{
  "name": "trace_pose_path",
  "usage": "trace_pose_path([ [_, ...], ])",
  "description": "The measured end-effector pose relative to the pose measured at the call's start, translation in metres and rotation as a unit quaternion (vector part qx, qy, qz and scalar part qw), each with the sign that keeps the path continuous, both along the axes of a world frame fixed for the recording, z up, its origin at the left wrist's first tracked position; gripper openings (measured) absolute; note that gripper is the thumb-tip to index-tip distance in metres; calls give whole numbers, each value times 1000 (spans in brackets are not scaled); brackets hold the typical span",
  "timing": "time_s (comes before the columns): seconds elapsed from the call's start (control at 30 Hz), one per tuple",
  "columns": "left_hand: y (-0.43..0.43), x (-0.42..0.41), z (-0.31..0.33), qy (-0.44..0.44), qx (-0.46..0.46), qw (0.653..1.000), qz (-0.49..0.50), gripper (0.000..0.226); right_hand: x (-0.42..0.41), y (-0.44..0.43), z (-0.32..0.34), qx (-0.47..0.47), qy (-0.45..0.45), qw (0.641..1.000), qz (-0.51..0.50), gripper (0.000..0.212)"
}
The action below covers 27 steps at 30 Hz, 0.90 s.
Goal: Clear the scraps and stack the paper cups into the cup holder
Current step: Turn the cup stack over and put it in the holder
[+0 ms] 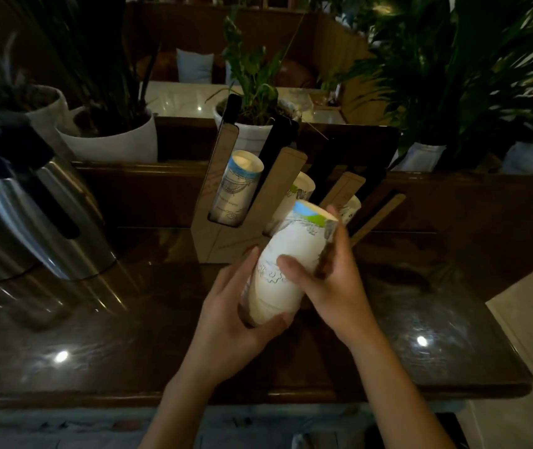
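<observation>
A stack of white paper cups [286, 270] with blue and green print is held tilted above the dark counter, its open mouth pointing up and away towards the holder. My left hand [226, 315] cups its bottom end. My right hand [326, 280] grips its side, thumb across the front, with a small brownish scrap [326, 254] pressed between fingers and cup. Just behind stands the cardboard cup holder [219, 202] with slanted slots. Its left slot holds a cup stack [239, 189]. More cups [302, 189] sit in the slots to the right, partly hidden by the held stack.
A steel thermos jug [31, 209] with a black handle stands at the left on the glossy dark counter [129, 335]. White plant pots [116, 140] line the ledge behind the holder. The counter's right edge [514, 361] drops to a pale floor.
</observation>
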<state>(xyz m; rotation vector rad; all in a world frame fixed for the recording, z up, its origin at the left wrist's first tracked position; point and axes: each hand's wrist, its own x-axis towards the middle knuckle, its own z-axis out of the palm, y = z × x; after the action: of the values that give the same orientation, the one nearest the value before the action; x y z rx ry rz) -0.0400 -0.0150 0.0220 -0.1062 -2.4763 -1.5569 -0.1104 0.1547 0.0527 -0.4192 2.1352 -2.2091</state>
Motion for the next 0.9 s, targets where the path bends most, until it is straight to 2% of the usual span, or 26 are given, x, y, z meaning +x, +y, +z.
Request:
trace_pose_path([
  [0.03,-1,-1,2,25,-2,999,22,102,-2,-1,3,-16,7,999,-30,109],
  [0.1,-2,-3,3,56,53,996,43,94,-4,-2,4,-79,0,995,-68,106],
  [0.17,-1,-4,2,53,129,990,33,86,-4,-2,0,-132,-39,988,-68,91],
  [0.27,-4,-9,3,66,146,987,24,83,-4,0,-3,-171,-102,977,-71,75],
  [0.43,-22,-24,1,43,184,981,-34,108,-7,9,12,-275,-107,950,-106,64],
  [0.5,-30,-32,-9,-1,133,991,-16,103,-13,12,32,-326,-85,934,-122,61],
  [0.57,-41,-41,-26,-80,-24,996,25,89,-24,15,60,-353,-45,925,-135,60],
  [0.6,-46,-45,-39,-134,-140,980,37,83,-31,15,76,-358,-17,923,-137,60],
  [0.63,-49,-46,-51,-189,-252,948,46,82,-40,14,93,-356,15,924,-138,59],
  [0.67,-51,-46,-64,-227,-334,913,54,85,-50,11,108,-346,49,926,-142,57],
  [0.7,-51,-46,-75,-238,-380,892,62,91,-61,6,123,-325,81,930,-150,55],
  [0.8,-51,-48,-93,-220,-399,887,78,98,-93,-10,154,-227,164,944,-176,56],
  [0.9,-52,-49,-94,-220,-397,888,82,99,-122,-26,158,-88,204,959,-174,54],
])
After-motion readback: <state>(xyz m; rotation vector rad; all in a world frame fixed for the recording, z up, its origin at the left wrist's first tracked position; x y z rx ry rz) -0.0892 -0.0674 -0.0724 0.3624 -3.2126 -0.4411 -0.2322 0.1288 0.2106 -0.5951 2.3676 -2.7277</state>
